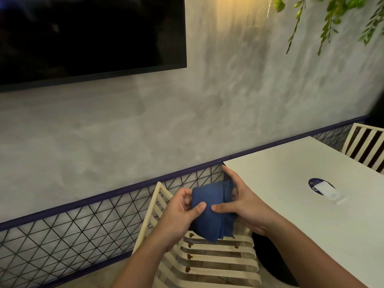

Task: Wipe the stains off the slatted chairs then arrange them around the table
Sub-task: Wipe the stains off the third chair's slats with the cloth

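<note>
The left hand point(178, 213) and right hand point(243, 206) both pinch a folded blue cloth point(209, 210) directly above the slatted chair point(207, 260) — its brown stains point(189, 256) lie just below, along the slats' left ends, nearer the left hand

The blue cloth point(212, 213) and both hands cover the middle of the near slatted chair point(207, 260), hiding where its backrest meets the seat; the chair's front slats run off the bottom edge. The left hand point(178, 215) and right hand point(245, 206) hide the cloth's side edges, and both forearms are cut by the frame's bottom. The far slatted chair point(365, 146) shows only part of its backrest, cropped at the right edge. The white table point(291, 183) continues past the right and bottom edges. Print on the round blue sticker point(321, 186) is too blurred to read. The dark screen point(83, 36) is cropped at top and left.
</note>
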A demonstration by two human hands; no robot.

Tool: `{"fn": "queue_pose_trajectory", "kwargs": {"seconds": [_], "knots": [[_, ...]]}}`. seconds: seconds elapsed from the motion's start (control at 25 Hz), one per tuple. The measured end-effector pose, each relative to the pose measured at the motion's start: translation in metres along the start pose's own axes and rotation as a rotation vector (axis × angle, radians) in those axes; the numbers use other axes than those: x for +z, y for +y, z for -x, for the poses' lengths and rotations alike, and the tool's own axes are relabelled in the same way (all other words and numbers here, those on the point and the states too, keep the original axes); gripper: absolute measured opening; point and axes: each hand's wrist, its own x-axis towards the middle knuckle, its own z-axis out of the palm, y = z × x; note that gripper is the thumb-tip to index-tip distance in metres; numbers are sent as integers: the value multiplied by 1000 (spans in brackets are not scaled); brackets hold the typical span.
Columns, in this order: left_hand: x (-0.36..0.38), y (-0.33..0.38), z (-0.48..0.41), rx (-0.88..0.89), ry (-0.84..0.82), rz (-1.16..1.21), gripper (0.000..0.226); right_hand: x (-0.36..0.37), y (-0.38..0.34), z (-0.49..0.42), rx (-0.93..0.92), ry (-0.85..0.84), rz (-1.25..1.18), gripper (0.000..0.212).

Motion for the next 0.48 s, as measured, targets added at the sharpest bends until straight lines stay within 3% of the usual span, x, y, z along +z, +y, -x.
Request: {"fn": "queue_pose_trajectory", "kwargs": {"seconds": [0.16,0.28,0.36,0.48], "knots": [[-10,7,-2,76,-10,2,46,7,6,-6,41,215,-330,87],[-12,7,-1,93,46,-96,47,14,21,-6,153,243,-568,86],[-11,6,2,84,72,-160,53,21,26,-4,128,234,-487,102],[-12,8,3,111,105,-276,54,16,25,-1,-26,164,-55,117]]}}
